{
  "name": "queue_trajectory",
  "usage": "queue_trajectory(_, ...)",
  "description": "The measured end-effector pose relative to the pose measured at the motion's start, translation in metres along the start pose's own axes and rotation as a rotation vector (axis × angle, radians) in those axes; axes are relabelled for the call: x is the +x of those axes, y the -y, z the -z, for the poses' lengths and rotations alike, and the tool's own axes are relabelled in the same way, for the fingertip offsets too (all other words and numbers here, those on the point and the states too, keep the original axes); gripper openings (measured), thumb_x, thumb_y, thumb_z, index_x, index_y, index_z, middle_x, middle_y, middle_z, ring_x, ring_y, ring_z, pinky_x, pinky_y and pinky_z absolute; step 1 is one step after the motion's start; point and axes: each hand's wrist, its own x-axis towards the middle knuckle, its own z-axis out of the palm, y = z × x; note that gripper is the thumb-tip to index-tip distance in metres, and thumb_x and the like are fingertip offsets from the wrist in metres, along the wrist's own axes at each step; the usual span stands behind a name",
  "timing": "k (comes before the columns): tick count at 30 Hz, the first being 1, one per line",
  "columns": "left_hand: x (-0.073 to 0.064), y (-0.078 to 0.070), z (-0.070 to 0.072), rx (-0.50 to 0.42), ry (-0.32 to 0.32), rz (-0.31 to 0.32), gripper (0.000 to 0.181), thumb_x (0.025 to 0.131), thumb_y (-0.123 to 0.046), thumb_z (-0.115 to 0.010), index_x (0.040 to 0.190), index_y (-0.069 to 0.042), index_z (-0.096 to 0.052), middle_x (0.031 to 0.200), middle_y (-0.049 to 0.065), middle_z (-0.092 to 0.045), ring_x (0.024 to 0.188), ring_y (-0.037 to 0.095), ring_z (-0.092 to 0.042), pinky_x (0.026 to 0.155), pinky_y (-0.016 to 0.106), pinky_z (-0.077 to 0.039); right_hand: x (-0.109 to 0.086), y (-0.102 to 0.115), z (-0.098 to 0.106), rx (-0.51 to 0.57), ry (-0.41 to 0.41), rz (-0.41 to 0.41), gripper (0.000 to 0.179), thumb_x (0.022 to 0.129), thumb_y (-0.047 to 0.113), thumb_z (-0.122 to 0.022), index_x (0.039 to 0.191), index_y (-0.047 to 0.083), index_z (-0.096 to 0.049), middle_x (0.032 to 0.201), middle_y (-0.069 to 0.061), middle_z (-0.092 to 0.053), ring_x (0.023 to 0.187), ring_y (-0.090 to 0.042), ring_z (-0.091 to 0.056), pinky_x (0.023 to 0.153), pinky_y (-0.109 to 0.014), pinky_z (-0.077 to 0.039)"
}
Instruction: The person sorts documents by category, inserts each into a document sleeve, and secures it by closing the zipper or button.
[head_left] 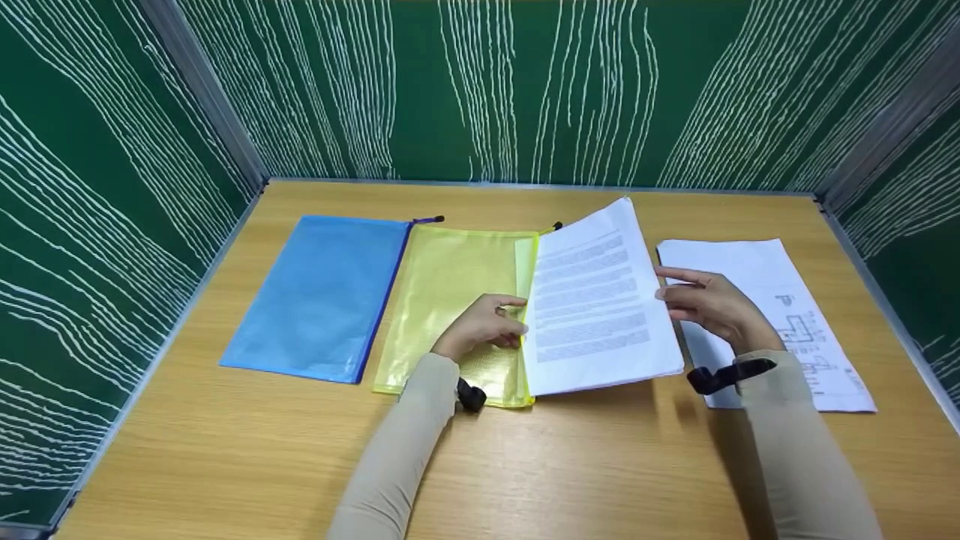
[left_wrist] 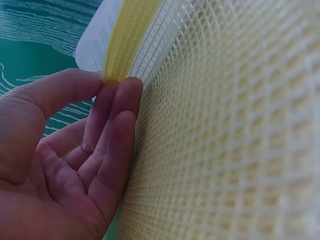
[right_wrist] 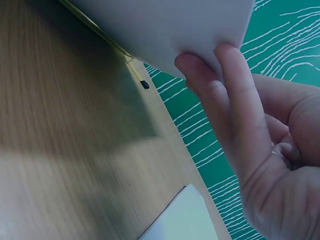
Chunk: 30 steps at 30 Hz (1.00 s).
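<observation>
Left wrist view: the left hand pinches the yellow zipper edge between thumb and fingertips, with no visible gap between them; the mesh of the yellow pouch fills the right side.
Right hand: at the far side of the printed sheets, it pinches their right edge; the right wrist view shows two fingertips against the shaded underside, while the thumb's tip is hidden behind the paper.
Printed sheets: tilted, right side raised above the table, text facing up, left edge along the pouch's zipper side; a pale strip shows through the plastic there, though how far they reach inside I cannot tell.
Yellow pouch: on the table, left of the printed sheets, its black-tipped zipper pull at the far corner.
Blue pouch: the blue pouch lies flat just left of the yellow one, a dark zipper pull at its far right corner.
Drawing sheets: a second white stack lies flat on the right, partly under the right forearm, line drawings on top.
Green walls: panels with wavy white lines surround the table.
</observation>
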Motion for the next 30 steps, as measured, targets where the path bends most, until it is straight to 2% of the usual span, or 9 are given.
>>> queue_trajectory(4,0.0,0.0,0.001,-0.015,-0.001,0.009,0.061,0.085,-0.006,-0.069,0.142,-0.009,-0.048,0.07,0.003,-0.065,0.061,0.014,-0.064,0.066,0.031,-0.058,0.001,-0.003,-0.001,-0.006,-0.003,-0.017,0.07,0.086,0.009,-0.071,0.148,0.006,-0.036,0.092,0.0,-0.074,0.079,-0.01,-0.071,0.069,-0.019,-0.057)
queue_trajectory(15,-0.001,0.004,0.003,-0.046,0.0,-0.001,0.061,0.086,-0.006,-0.068,0.142,-0.013,-0.047,0.071,0.003,-0.063,0.062,0.013,-0.063,0.064,0.028,-0.057,0.001,-0.015,-0.002,-0.031,0.01,-0.006,0.069,0.089,0.009,-0.068,0.148,0.006,-0.034,0.091,0.001,-0.073,0.081,-0.01,-0.071,0.072,-0.02,-0.057)
queue_trajectory(22,0.001,0.008,0.005,-0.091,0.024,0.0,0.063,0.086,-0.006,-0.068,0.144,-0.018,-0.046,0.068,0.003,-0.059,0.062,0.014,-0.063,0.063,0.028,-0.057,0.003,-0.023,-0.003,-0.001,0.041,0.007,0.064,0.09,0.006,-0.066,0.146,0.005,-0.035,0.089,-0.001,-0.073,0.079,-0.012,-0.072,0.071,-0.022,-0.057)
queue_trajectory(30,0.0,0.009,0.004,-0.126,0.023,0.013,0.062,0.087,-0.006,-0.067,0.143,-0.019,-0.047,0.073,0.004,-0.061,0.062,0.015,-0.064,0.066,0.032,-0.058,0.006,-0.028,-0.004,-0.012,0.034,0.006,0.072,0.09,0.006,-0.066,0.15,0.001,-0.027,0.09,0.0,-0.072,0.08,-0.012,-0.071,0.073,-0.022,-0.057)
